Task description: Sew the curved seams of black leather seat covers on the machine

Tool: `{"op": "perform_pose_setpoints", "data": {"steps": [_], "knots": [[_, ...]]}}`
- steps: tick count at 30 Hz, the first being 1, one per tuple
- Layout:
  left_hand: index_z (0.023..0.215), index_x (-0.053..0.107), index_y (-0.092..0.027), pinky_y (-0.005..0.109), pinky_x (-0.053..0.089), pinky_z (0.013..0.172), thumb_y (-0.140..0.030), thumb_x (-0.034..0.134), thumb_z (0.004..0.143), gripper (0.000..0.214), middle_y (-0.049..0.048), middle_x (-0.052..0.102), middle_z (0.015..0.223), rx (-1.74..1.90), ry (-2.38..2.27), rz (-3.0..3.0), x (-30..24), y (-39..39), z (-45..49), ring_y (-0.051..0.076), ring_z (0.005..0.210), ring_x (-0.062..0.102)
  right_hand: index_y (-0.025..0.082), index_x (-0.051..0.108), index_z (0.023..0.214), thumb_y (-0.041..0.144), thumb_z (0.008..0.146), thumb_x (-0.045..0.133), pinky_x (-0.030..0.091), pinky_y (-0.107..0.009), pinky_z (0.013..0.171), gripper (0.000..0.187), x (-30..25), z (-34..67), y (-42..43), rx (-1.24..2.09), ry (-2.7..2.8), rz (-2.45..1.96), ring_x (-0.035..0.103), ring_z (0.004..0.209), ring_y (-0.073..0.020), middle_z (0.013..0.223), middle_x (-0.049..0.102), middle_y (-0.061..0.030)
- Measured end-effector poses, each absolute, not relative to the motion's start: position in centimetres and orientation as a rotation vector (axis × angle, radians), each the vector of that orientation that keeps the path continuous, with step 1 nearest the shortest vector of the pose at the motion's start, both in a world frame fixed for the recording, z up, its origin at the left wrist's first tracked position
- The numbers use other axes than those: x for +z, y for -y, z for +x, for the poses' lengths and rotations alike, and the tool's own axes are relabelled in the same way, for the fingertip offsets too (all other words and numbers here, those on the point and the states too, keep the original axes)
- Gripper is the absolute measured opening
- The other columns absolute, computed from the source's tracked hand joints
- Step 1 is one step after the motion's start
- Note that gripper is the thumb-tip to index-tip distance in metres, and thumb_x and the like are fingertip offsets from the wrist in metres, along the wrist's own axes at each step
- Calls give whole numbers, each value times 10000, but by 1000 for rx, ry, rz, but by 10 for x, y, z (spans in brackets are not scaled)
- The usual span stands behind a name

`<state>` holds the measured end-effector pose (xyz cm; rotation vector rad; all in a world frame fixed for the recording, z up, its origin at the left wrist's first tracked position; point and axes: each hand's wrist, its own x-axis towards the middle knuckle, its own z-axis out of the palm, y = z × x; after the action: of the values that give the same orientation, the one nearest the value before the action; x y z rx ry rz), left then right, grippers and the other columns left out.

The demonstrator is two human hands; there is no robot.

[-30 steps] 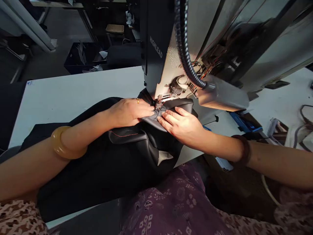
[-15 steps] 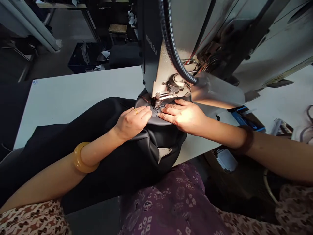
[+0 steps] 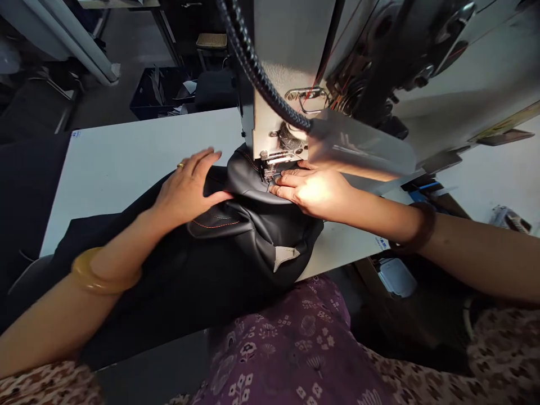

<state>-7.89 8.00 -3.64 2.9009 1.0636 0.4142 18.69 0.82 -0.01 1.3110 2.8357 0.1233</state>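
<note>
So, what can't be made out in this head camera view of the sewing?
Needle tip: head view, hidden by the presser foot and the right hand.
Top of the sewing machine: head view, cut off by the upper edge.
Underside of the black stitched material: head view, hidden by its own folds.
Inside the black crate: head view, too dark and small.

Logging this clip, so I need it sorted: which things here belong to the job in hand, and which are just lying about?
In use: left hand, right hand, black upholstery piece with orange stitching, sewing machine, its presser foot.

Just lying about: black crate, woven-seat stool, blue object.
</note>
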Motion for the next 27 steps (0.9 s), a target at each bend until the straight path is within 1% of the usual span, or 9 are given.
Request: {"op": "perform_pose_setpoints", "data": {"steps": [3, 6, 9, 11, 13, 15, 18, 24, 27], "knots": [[844, 715, -229, 318, 470, 787, -430, 440, 865, 341, 1, 726, 897, -185, -1009, 2733, -43, -76, -95, 207, 891, 637, 160, 536, 1234, 143, 873, 317, 451, -403, 883, 423, 3, 186, -5, 211, -2828, 1228, 588, 1009, -224, 1110, 631, -80], [748, 719, -275, 271, 444, 675, -401, 365, 888, 400, -25, 723, 815, -420, -919, 2658, -43, -61, -96, 188, 818, 649, 133, 516, 1264, 110, 882, 305, 444, -381, 877, 437, 3, 186, -3, 389, -2831, 1111, 585, 1016, -217, 1104, 641, -73], [834, 708, -287, 272, 425, 609, -397, 427, 873, 305, -17, 710, 779, -108, -1103, 2804, -30, -61, -90, 177, 692, 628, 118, 559, 1208, 120, 898, 312, 429, -363, 904, 397, 1, 185, 0, 481, -2868, 1079, 567, 1070, -216, 1110, 649, -66], [1041, 659, -279, 307, 447, 682, -361, 503, 838, 269, 25, 702, 933, 301, -1101, 3030, -19, -75, -84, 200, 778, 621, 121, 586, 1159, 129, 904, 308, 424, -371, 909, 377, -1, 183, 3, 503, -2868, 1094, 563, 1077, -228, 1125, 648, -66], [1150, 599, -290, 354, 445, 815, -264, 521, 812, 347, 46, 661, 1095, 510, -773, 3222, -8, -92, -74, 228, 944, 598, 130, 593, 1137, 115, 903, 292, 423, -380, 909, 382, -3, 180, 7, 515, -2806, 1156, 564, 1074, -235, 1157, 637, -66], [1061, 624, -315, 379, 409, 923, -163, 477, 799, 336, 9, 643, 1153, 452, -359, 3244, -2, -106, -63, 221, 1056, 567, 137, 589, 1141, 98, 901, 274, 421, -378, 917, 398, -5, 177, 11, 526, -2743, 1218, 567, 1073, -233, 1179, 627, -67], [814, 632, -270, 364, 378, 980, -88, 413, 793, 286, -39, 662, 1136, 324, -65, 3148, -3, -113, -50, 175, 1077, 573, 130, 575, 1162, 101, 910, 271, 423, -373, 927, 396, -7, 176, 13, 521, -2740, 1238, 567, 1082, -224, 1185, 623, -72], [651, 572, -217, 320, 436, 758, -84, 356, 829, 311, -47, 693, 1086, 421, -16, 3234, -8, -101, -47, 135, 851, 655, 98, 605, 1113, 115, 923, 292, 459, -407, 891, 366, 0, 177, 6, 532, -2809, 1197, 589, 1068, -242, 1148, 643, -96], [609, 554, -208, 290, 434, 676, -90, 354, 852, 337, -61, 718, 991, 520, -85, 3315, -6, -92, -46, 111, 714, 647, 109, 597, 1149, 122, 925, 278, 459, -447, 918, 391, 7, 177, 1, 368, -2767, 1249, 567, 1121, -253, 1193, 624, -100]]}}
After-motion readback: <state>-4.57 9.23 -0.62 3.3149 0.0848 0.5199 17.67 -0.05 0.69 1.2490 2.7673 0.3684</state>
